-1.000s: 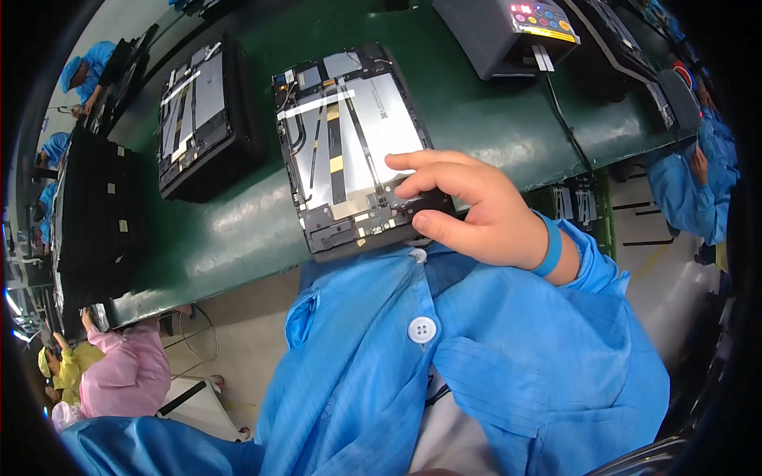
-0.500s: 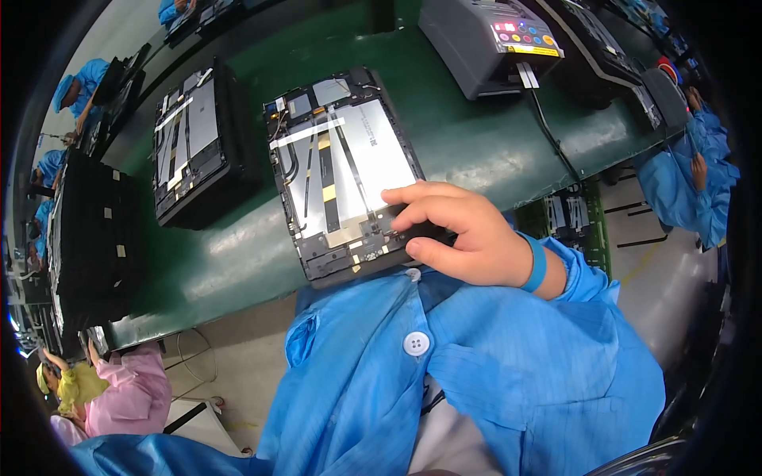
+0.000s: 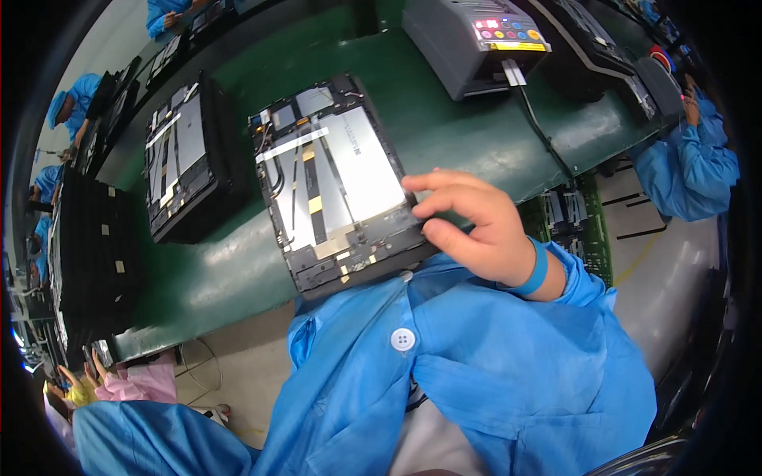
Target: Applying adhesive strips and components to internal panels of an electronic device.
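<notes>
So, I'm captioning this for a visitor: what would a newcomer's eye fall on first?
Probably the opened device, its silver panel gleaming, near the picture's centre, with the right hand at its lower right edge. Then the grey machine with a lit red display, upper right on the green table.

The opened device (image 3: 321, 186) carries a smooth, metallic-looking silver panel (image 3: 361, 159) with a bright sheen, beside matt black plastic-like parts (image 3: 305, 268). The green worktop (image 3: 186, 295) is glossy, the grey machine's casing (image 3: 440, 59) satin plastic. Finely creased cloth forms the blue jacket (image 3: 508, 357); its button (image 3: 403, 339) looks like smooth plastic.
</notes>
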`<state>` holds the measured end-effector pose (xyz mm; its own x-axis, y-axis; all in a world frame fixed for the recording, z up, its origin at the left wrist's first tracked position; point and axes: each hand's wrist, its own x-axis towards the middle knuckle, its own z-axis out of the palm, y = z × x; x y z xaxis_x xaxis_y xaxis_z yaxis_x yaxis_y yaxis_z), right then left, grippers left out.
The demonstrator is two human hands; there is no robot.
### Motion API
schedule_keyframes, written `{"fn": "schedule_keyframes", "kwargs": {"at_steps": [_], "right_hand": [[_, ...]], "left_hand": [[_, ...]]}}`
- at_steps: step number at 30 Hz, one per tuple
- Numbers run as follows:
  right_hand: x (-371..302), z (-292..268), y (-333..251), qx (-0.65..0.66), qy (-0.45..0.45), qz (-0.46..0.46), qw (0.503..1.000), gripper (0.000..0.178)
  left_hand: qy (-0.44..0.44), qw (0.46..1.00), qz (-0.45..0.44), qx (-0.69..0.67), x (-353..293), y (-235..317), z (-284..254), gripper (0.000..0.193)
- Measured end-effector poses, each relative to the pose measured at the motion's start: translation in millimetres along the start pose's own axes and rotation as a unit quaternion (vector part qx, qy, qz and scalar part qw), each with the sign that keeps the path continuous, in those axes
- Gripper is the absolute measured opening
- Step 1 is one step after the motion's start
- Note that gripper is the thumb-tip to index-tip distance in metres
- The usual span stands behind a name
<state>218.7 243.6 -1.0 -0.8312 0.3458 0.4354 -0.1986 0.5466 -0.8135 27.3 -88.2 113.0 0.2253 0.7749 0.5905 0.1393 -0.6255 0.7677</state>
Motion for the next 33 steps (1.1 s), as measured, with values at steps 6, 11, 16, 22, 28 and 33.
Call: {"fn": "schedule_keyframes", "kwargs": {"at_steps": [6, 11, 16, 22, 28, 33], "right_hand": [[-3, -33, 35, -0.067, 0.313, 0.044, 0.947, 0.023], [4, -78, 60, 0.048, 0.422, 0.197, 0.883, 0.031], [32, -95, 89, 0.187, 0.266, 0.306, 0.895, 0.032], [42, -105, 96, 0.306, 0.307, 0.289, 0.853, 0.031], [22, -143, 142, 0.228, 0.276, 0.248, 0.9, 0.016], [25, -112, 83, 0.191, 0.278, 0.236, 0.911, 0.014]], "left_hand": [[-0.025, 0.998, 0.062, -0.005, 33, -23, -4, 0.021], [-0.062, 0.991, 0.118, -0.007, 53, -39, -11, 0.021], [-0.049, 0.995, 0.053, -0.062, 46, -47, -15, 0.02], [-0.047, 0.974, 0.187, -0.116, 50, -68, -9, 0.033], [0.093, 0.981, 0.13, -0.111, 44, -76, 10, 0.036], [0.162, 0.983, 0.046, -0.067, 34, -69, 12, 0.033]]}}
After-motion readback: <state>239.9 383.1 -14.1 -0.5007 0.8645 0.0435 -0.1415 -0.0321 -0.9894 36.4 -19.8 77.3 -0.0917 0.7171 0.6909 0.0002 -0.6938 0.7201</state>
